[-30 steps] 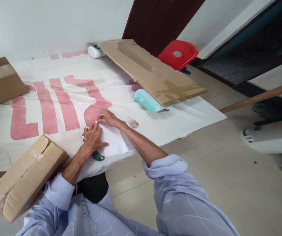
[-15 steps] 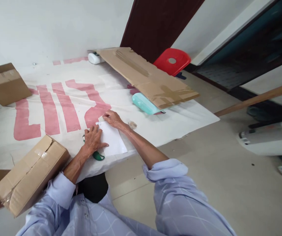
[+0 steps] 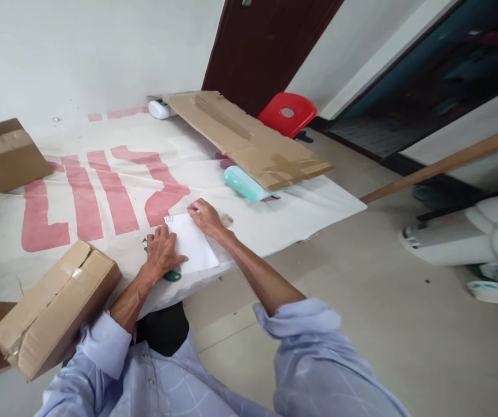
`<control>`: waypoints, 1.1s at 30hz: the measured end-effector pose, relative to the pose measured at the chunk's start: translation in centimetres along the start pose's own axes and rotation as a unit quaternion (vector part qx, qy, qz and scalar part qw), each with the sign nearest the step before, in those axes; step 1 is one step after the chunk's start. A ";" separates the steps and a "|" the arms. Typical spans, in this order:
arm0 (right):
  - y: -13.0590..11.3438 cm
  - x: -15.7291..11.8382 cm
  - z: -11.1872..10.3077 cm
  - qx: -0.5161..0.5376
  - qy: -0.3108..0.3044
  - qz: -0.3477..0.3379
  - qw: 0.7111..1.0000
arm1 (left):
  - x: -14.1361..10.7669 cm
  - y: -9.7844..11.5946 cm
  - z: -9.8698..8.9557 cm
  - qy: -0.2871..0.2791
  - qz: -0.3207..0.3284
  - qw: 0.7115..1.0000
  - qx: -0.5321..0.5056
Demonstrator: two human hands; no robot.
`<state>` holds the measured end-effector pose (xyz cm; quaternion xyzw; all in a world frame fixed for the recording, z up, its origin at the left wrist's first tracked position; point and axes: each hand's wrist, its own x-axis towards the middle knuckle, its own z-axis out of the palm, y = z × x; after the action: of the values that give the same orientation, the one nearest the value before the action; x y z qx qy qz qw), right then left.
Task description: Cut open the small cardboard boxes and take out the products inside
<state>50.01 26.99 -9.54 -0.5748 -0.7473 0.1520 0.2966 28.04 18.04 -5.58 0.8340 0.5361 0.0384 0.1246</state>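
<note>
green tool (image 3: 171, 275): mostly under left hand (image 3: 160, 252) | small mark on white sheet (image 3: 191, 249): unreadable

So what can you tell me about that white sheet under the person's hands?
The white sheet looks like plain paper or thin card, rectangular, lying flat and skewed near the front edge of the banner-covered table. A small printed mark sits at its far left corner. The left hand rests on its left edge, over a green-handled tool lying beside it; the right hand presses the far edge. No folds or tears show.

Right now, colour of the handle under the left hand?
Green handle, peeking out beneath the left hand; head view.
</note>
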 end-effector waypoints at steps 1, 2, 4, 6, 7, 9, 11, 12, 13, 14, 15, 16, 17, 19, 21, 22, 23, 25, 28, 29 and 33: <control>0.0 -1.7 -0.3 -0.005 0.004 -0.002 1.000 | -0.3 0.1 0.2 0.000 0.002 1.000 -0.002; 0.0 -3.5 -0.4 -0.012 0.004 -0.005 1.000 | -0.5 0.3 0.3 0.000 0.005 1.000 -0.004; 0.0 -7.3 -0.1 -0.034 0.002 -0.011 0.999 | -0.8 0.4 0.5 0.000 0.015 1.000 -0.007; -0.1 -10.5 0.4 -0.070 -0.003 -0.015 0.997 | -0.7 0.6 0.6 0.000 0.027 1.000 -0.010; -0.1 -11.7 0.7 -0.090 -0.004 -0.014 0.996 | -0.5 0.8 0.6 0.002 0.034 0.999 -0.011; 0.0 -13.1 0.9 -0.122 -0.002 -0.005 0.993 | -0.1 1.3 0.4 0.005 0.045 0.999 -0.012; 0.0 -13.6 0.5 -0.136 0.005 0.010 0.991 | -0.2 1.9 -0.1 0.009 0.053 0.998 -0.013; -0.2 -13.6 0.0 -0.137 0.010 0.018 0.990 | -0.5 2.2 -0.4 0.011 0.055 0.998 -0.012; -0.4 -13.6 -0.5 -0.134 0.017 0.023 0.991 | -1.2 2.4 -0.9 0.015 0.058 0.998 -0.012; -0.9 -13.6 -1.0 -0.128 0.027 0.026 0.991 | -2.2 2.5 -1.6 0.025 0.064 0.998 -0.015; -1.6 -13.7 -1.4 -0.117 0.042 0.023 0.992 | -3.5 2.4 -2.4 0.045 0.074 0.996 -0.020; -2.5 -13.9 -1.6 -0.104 0.060 0.014 0.993 | -5.2 2.0 -3.4 0.076 0.087 0.993 -0.027; -3.6 -14.1 -1.7 -0.087 0.076 -0.001 0.993 | -7.2 1.5 -4.7 0.120 0.102 0.987 -0.035; -6.3 -14.8 -1.1 -0.054 0.085 -0.043 0.994 | -11.8 -0.3 -7.7 0.232 0.118 0.965 -0.042; -9.2 -15.5 0.2 -0.038 0.057 -0.078 0.995 | -16.5 -2.7 -10.8 0.311 0.079 0.947 -0.026; -10.6 -15.8 1.1 -0.040 0.037 -0.081 0.995 | -18.7 -4.0 -12.2 0.318 0.039 0.947 -0.009; -11.8 -15.9 2.0 -0.048 0.019 -0.074 0.996 | -20.8 -5.4 -13.3 0.302 -0.015 0.953 0.015; -13.8 -15.6 3.7 -0.076 -0.005 -0.034 0.997 | -24.1 -7.9 -14.6 0.248 -0.128 0.957 0.074; -15.5 -14.4 5.5 -0.117 -0.017 0.035 0.992 | -26.9 -10.9 -14.3 0.169 -0.213 0.957 0.103; -15.7 -14.0 5.9 -0.127 -0.020 0.046 0.991 | -27.4 -11.5 -14.0 0.159 -0.215 0.959 0.098; -15.7 -13.7 6.6 -0.151 -0.022 0.046 0.987 | -27.6 -12.1 -13.0 0.133 -0.188 0.969 0.086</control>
<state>36.10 10.10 -9.43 -0.6434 -0.7406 0.0637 0.1827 3.09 0.09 5.90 0.7132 0.6964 0.0787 -0.0152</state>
